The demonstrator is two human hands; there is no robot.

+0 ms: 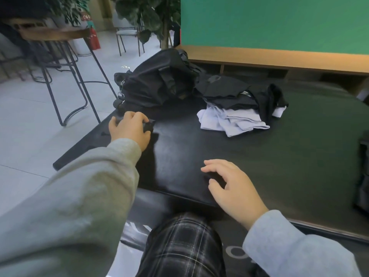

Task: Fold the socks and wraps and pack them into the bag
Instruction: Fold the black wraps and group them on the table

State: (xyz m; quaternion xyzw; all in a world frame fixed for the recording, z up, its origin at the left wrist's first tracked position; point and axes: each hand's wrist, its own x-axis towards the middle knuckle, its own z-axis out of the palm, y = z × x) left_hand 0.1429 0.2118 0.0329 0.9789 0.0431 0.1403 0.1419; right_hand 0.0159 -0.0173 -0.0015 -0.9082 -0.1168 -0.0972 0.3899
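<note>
A: Left hand [128, 127]?
B: Fingers curled round a small black item [148, 125], unclear what, on the black padded table [279, 156] near the slumped black fabric bag [157, 84].
A: Right hand [229, 184]?
B: Relaxed, loose, holding nothing. Black and white folded cloth pile [237, 108] right of the bag.

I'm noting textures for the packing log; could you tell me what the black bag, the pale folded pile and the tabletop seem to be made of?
Black bag: looks like soft woven synthetic, matte; it slumps and creases, with a metal clip at its left end.
Pale folded pile: soft knit or cotton-like cloth, matte, lying in limp layered folds.
Tabletop: smooth, dark, semi-gloss, showing soft reflections; possibly leatherette or coated board, I cannot tell which.
</note>
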